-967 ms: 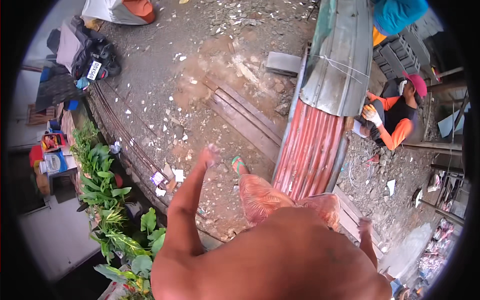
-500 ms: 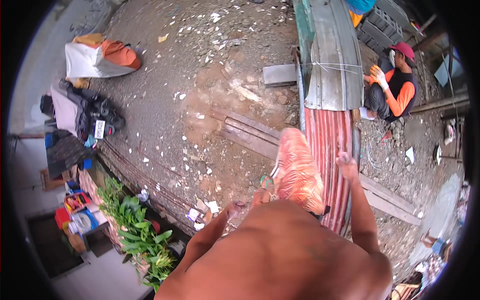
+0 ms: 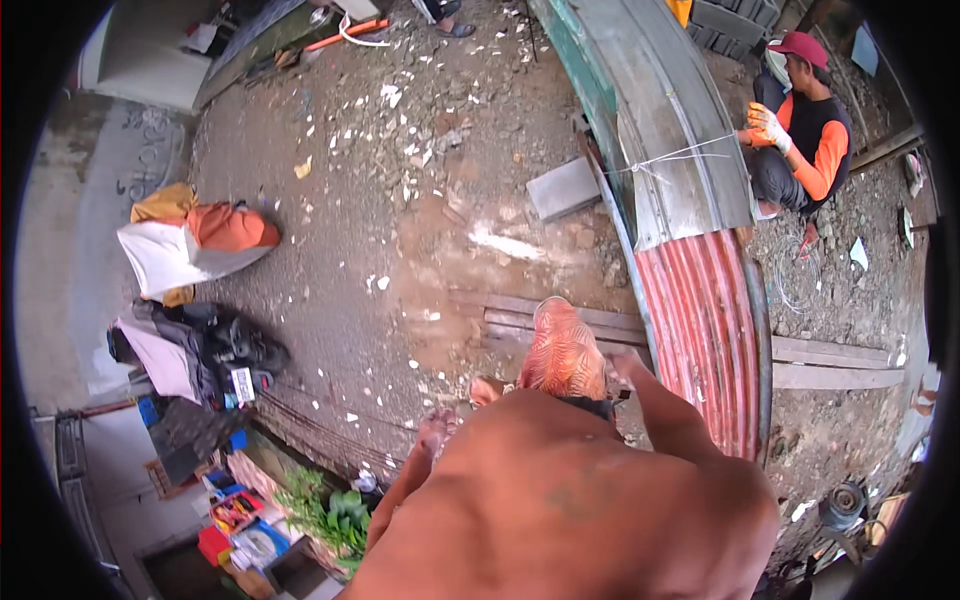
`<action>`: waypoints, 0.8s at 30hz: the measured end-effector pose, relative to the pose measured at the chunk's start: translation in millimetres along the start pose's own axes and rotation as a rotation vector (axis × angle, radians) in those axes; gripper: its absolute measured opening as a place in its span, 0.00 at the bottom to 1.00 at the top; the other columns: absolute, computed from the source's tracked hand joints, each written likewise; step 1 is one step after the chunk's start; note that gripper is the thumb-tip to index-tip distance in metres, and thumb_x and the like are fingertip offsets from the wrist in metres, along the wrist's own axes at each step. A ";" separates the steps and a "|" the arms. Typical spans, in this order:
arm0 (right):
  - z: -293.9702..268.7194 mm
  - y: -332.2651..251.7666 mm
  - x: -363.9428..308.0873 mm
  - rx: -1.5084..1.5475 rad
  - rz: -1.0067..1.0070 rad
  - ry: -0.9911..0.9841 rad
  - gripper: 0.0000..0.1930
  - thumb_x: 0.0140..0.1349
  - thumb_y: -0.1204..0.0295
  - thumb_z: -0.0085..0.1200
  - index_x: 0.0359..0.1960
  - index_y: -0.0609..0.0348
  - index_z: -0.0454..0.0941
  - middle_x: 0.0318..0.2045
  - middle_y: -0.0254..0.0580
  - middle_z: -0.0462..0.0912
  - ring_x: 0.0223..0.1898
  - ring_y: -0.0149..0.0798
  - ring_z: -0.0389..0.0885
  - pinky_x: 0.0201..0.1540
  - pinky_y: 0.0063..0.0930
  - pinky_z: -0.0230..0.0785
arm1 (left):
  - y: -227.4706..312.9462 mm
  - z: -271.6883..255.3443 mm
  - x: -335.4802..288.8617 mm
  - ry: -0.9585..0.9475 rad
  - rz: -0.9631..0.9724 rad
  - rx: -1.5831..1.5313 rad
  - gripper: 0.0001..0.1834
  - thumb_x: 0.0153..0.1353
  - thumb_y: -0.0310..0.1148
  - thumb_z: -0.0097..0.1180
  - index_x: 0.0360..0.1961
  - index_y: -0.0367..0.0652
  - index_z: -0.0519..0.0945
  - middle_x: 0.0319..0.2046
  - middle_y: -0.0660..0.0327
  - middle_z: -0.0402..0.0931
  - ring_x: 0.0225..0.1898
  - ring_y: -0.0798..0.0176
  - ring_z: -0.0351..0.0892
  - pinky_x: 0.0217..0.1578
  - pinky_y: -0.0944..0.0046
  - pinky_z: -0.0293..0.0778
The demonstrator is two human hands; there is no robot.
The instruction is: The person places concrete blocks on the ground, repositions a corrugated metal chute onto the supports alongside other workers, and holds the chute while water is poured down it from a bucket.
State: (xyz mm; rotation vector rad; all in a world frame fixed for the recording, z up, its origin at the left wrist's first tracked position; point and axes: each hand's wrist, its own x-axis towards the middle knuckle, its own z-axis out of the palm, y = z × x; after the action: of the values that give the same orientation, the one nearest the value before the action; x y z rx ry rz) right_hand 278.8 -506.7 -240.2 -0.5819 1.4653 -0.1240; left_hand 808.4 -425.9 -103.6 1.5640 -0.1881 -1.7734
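My left hand hangs low beside my body over the rubble ground. Its fingers look loose, and nothing shows in them. My right hand is close to my thigh, next to the red corrugated metal sheet. Its fingers are too small and blurred to read. My orange patterned trouser leg is stretched forward, beside wooden planks on the ground. A grey corrugated sheet, with white string tied across it, adjoins the red sheet at its far end.
A co-worker with a cap and gloves crouches beyond the sheets at the right. A grey concrete block lies ahead. Covered motorcycles stand at the left, near green plants. Grey blocks are stacked at the far right.
My view has turned and shifted. My right hand has moved from over the red sheet to beside my thigh. My left hand has swung back slightly, and the metal sheets now lie farther right.
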 end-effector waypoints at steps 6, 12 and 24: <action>-52.2 -171.7 35.2 0.595 -0.532 0.215 0.09 0.63 0.63 0.59 0.39 0.51 0.79 0.30 0.29 0.79 0.28 0.28 0.76 0.27 0.24 0.69 | 146.5 120.3 65.3 -0.088 0.308 1.233 0.14 0.62 0.41 0.60 0.39 0.40 0.81 0.32 0.60 0.82 0.33 0.60 0.79 0.34 0.58 0.75; -18.8 -276.0 24.8 0.885 -0.424 0.242 0.12 0.62 0.60 0.59 0.43 0.46 0.76 0.33 0.30 0.80 0.27 0.27 0.76 0.22 0.16 0.61 | 283.4 223.5 124.3 -0.036 0.382 1.511 0.19 0.59 0.43 0.64 0.42 0.37 0.81 0.34 0.52 0.84 0.37 0.59 0.83 0.42 0.61 0.77; 23.4 -189.6 89.6 1.364 -0.019 0.863 0.10 0.70 0.57 0.47 0.41 0.47 0.74 0.24 0.27 0.75 0.19 0.24 0.72 0.15 0.16 0.54 | 342.9 396.3 406.7 -0.870 -0.009 1.557 0.35 0.58 0.49 0.65 0.57 0.35 0.70 0.39 0.57 0.82 0.41 0.67 0.80 0.44 0.62 0.76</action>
State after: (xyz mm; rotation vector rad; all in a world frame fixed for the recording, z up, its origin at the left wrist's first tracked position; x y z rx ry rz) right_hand 363.0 -700.2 -237.1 0.6708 1.7549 -1.3910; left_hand 610.2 -1058.0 -137.4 1.3712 -2.3960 -2.2562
